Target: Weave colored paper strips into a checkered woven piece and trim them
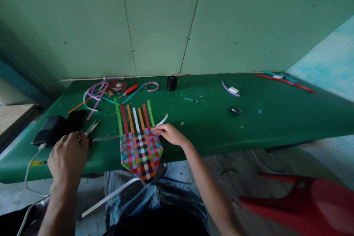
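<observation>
Reporter: Where does the woven piece [141, 151] sit?
Editor: At the near edge of a green desk [204, 132], its pointed tip hanging past the edge over denim-clad legs [149, 197]. Coloured strip ends [135, 119] fan from its twelve o'clock side.
Reporter: And the worker's hands?
Editor: The right hand [170, 134] pinches the weave's border at one o'clock, thumb and fingers drawn together. The left hand [69, 151], at nine o'clock from the weave, curls its fingers round the handles of scissors [90, 129] — blades slightly parted, pointing to one o'clock.
Reporter: What surrounds them?
Editor: From the weave, a black spool [172, 83] stands at one o'clock, a red-handled tool [132, 89] lies just short of twelve, and a tangle of strips [96, 92] spreads toward eleven. A dark rounded object [235, 110] rests at two — well apart.
</observation>
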Action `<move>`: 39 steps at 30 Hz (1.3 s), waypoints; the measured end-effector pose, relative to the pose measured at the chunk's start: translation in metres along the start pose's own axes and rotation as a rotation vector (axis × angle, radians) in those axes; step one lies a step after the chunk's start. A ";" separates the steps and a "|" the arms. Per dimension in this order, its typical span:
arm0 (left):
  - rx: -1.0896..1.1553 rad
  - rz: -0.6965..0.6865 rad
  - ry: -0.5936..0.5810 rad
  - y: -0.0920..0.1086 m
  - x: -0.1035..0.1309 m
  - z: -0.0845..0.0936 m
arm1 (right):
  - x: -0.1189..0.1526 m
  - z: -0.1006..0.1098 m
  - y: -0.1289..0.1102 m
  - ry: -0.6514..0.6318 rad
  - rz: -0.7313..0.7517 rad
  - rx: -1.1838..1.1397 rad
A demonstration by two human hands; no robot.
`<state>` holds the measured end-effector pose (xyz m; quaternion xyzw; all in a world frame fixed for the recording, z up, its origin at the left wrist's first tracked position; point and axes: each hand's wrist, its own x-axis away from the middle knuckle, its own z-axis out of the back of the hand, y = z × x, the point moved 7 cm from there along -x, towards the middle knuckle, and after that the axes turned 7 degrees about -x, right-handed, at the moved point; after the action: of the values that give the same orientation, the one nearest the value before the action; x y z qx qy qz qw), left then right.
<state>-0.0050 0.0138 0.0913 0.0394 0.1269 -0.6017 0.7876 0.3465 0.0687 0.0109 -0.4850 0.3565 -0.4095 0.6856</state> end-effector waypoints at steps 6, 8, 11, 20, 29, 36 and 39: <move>0.457 -0.653 0.016 0.143 0.068 -0.012 | -0.013 0.000 0.019 0.119 -0.119 -0.170; 0.447 -0.738 0.019 0.170 0.072 -0.029 | -0.019 0.000 0.023 0.162 -0.139 -0.205; 0.422 -0.760 0.043 0.181 0.065 -0.046 | -0.025 0.004 0.025 0.253 -0.127 -0.167; 0.429 -0.813 0.061 0.168 0.060 -0.053 | -0.030 0.008 0.022 0.328 -0.087 -0.119; 0.427 -0.813 0.057 0.167 0.060 -0.055 | -0.027 0.002 0.004 0.400 0.032 0.175; 0.414 -0.803 0.070 0.168 0.060 -0.056 | -0.023 -0.001 0.010 0.362 0.014 0.212; 0.414 -0.810 0.070 0.168 0.060 -0.056 | -0.022 -0.003 0.013 0.331 0.036 0.219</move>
<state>0.1621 0.0153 0.0068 0.1634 0.0356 -0.8722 0.4596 0.3373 0.0899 -0.0001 -0.3269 0.4263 -0.5076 0.6736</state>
